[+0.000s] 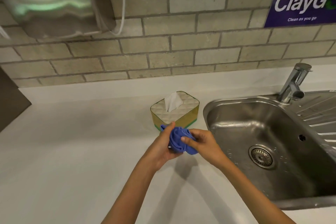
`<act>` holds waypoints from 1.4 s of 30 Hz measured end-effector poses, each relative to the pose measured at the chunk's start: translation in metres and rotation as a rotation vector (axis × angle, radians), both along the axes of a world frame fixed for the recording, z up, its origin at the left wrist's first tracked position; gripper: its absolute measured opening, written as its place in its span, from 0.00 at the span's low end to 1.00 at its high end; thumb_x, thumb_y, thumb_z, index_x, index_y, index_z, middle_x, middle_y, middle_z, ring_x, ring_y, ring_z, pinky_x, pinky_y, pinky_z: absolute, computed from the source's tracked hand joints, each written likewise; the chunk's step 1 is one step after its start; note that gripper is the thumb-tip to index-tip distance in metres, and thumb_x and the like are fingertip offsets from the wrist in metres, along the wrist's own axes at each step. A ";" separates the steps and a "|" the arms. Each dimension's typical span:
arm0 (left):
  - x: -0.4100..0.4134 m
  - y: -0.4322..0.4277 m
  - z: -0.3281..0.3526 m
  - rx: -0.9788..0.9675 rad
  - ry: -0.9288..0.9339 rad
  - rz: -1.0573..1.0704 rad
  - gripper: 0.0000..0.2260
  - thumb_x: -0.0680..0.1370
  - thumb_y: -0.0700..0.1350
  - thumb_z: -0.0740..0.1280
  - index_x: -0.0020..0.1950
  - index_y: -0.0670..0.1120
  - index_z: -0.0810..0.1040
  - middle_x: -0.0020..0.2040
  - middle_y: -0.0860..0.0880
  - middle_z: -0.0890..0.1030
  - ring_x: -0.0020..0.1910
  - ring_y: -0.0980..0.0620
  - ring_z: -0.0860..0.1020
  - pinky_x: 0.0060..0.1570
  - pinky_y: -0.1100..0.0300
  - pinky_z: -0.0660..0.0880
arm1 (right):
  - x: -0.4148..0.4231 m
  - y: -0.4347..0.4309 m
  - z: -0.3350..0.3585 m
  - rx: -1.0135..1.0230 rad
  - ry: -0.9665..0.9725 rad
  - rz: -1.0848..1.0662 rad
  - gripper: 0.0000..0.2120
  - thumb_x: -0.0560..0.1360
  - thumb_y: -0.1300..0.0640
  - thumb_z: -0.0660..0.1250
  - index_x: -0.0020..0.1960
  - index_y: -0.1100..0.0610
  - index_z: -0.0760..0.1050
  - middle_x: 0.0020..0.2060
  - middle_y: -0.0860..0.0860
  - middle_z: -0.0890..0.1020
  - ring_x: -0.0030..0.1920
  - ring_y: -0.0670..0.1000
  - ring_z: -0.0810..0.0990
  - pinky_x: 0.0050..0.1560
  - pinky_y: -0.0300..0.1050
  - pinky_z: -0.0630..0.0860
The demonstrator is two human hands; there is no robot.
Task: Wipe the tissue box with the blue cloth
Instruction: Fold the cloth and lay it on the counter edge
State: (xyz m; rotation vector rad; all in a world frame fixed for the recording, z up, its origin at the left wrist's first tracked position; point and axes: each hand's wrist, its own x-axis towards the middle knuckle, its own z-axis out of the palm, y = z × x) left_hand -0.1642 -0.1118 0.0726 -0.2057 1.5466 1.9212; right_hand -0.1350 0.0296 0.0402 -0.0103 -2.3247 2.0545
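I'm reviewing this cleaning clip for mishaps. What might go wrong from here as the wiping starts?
The tissue sticking up from the tissue box may snag on the blue cloth bunched between the left hand and the right hand. The box, close to the sink, may slide toward it.

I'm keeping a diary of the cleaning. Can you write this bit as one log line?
stage: getting ready | left hand and right hand: both bunching blue cloth | tissue box: on counter, not yet wiped

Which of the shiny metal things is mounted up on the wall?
The steel dispenser at upper left hangs on the brick wall; the sink and tap sit at counter level on the right.
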 end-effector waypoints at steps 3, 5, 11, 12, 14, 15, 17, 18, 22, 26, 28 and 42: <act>0.008 0.002 0.007 -0.254 0.147 -0.127 0.23 0.77 0.62 0.57 0.65 0.50 0.72 0.59 0.44 0.80 0.43 0.52 0.82 0.36 0.64 0.79 | 0.006 0.010 0.003 -0.212 -0.093 -0.072 0.12 0.75 0.63 0.65 0.55 0.68 0.78 0.38 0.48 0.87 0.39 0.45 0.85 0.41 0.36 0.80; 0.013 0.003 0.010 -0.385 0.231 -0.188 0.25 0.75 0.63 0.59 0.66 0.50 0.70 0.59 0.46 0.81 0.41 0.54 0.82 0.33 0.65 0.77 | 0.013 0.014 0.001 -0.294 -0.183 -0.097 0.14 0.76 0.59 0.64 0.57 0.66 0.78 0.43 0.55 0.86 0.43 0.51 0.84 0.45 0.41 0.81; 0.026 0.016 0.001 -0.593 0.396 -0.124 0.25 0.72 0.60 0.67 0.62 0.45 0.72 0.58 0.44 0.80 0.55 0.45 0.79 0.53 0.53 0.77 | 0.033 0.010 -0.008 -0.360 -0.240 -0.095 0.12 0.77 0.58 0.62 0.56 0.60 0.79 0.50 0.59 0.84 0.44 0.51 0.85 0.44 0.40 0.82; 0.028 0.018 -0.001 -0.570 0.416 -0.118 0.25 0.72 0.59 0.68 0.62 0.45 0.73 0.58 0.43 0.80 0.56 0.44 0.79 0.58 0.50 0.76 | 0.035 0.009 -0.007 -0.355 -0.232 -0.105 0.11 0.77 0.58 0.62 0.55 0.59 0.79 0.49 0.59 0.84 0.43 0.49 0.85 0.42 0.39 0.81; 0.030 0.021 -0.005 -0.533 0.441 -0.115 0.23 0.73 0.56 0.68 0.63 0.46 0.73 0.58 0.43 0.80 0.57 0.44 0.78 0.59 0.50 0.76 | 0.037 0.010 -0.001 -0.318 -0.215 -0.121 0.11 0.77 0.59 0.62 0.56 0.60 0.78 0.48 0.58 0.83 0.41 0.46 0.84 0.39 0.35 0.80; 0.031 0.020 -0.007 -0.510 0.432 -0.097 0.21 0.74 0.55 0.68 0.63 0.46 0.74 0.58 0.44 0.80 0.56 0.46 0.78 0.56 0.52 0.76 | 0.038 0.012 0.003 -0.289 -0.209 -0.126 0.12 0.77 0.60 0.62 0.57 0.63 0.78 0.46 0.57 0.83 0.39 0.44 0.84 0.38 0.34 0.79; 0.029 0.016 -0.013 -0.425 0.357 -0.018 0.16 0.74 0.51 0.68 0.59 0.46 0.76 0.56 0.44 0.80 0.53 0.47 0.78 0.51 0.56 0.75 | 0.038 0.019 0.009 -0.231 -0.201 -0.147 0.14 0.77 0.61 0.61 0.57 0.70 0.76 0.42 0.59 0.83 0.36 0.43 0.82 0.37 0.33 0.77; 0.028 0.013 -0.017 -0.373 0.319 0.026 0.12 0.75 0.48 0.68 0.56 0.46 0.77 0.55 0.44 0.80 0.52 0.47 0.78 0.51 0.55 0.75 | 0.038 0.023 0.012 -0.213 -0.195 -0.169 0.15 0.77 0.62 0.61 0.57 0.73 0.74 0.42 0.64 0.82 0.37 0.45 0.80 0.38 0.34 0.76; 0.026 0.002 -0.028 -0.247 0.211 0.213 0.07 0.77 0.41 0.61 0.44 0.47 0.78 0.50 0.44 0.80 0.47 0.49 0.79 0.45 0.59 0.76 | 0.046 0.046 0.024 -0.219 -0.181 -0.264 0.13 0.77 0.61 0.62 0.55 0.70 0.76 0.47 0.62 0.81 0.42 0.50 0.79 0.46 0.38 0.75; 0.030 0.004 -0.034 -0.217 0.131 0.199 0.12 0.79 0.47 0.59 0.57 0.43 0.77 0.55 0.46 0.80 0.53 0.48 0.78 0.48 0.57 0.76 | 0.065 0.069 0.027 -0.224 -0.247 -0.281 0.13 0.71 0.64 0.70 0.55 0.63 0.79 0.49 0.58 0.83 0.43 0.51 0.82 0.46 0.40 0.79; 0.037 0.009 -0.039 -0.331 0.196 0.132 0.13 0.77 0.48 0.63 0.57 0.42 0.77 0.56 0.45 0.80 0.55 0.47 0.78 0.52 0.55 0.75 | 0.076 0.076 0.023 -0.169 -0.269 -0.293 0.15 0.69 0.67 0.71 0.55 0.63 0.79 0.47 0.57 0.82 0.38 0.46 0.82 0.36 0.32 0.78; 0.124 0.067 -0.082 -0.538 0.493 -0.051 0.15 0.75 0.50 0.68 0.44 0.38 0.74 0.39 0.41 0.77 0.38 0.46 0.74 0.41 0.54 0.70 | 0.178 0.155 -0.024 0.035 -0.495 -0.536 0.15 0.67 0.68 0.73 0.53 0.69 0.79 0.50 0.61 0.82 0.41 0.54 0.79 0.38 0.38 0.78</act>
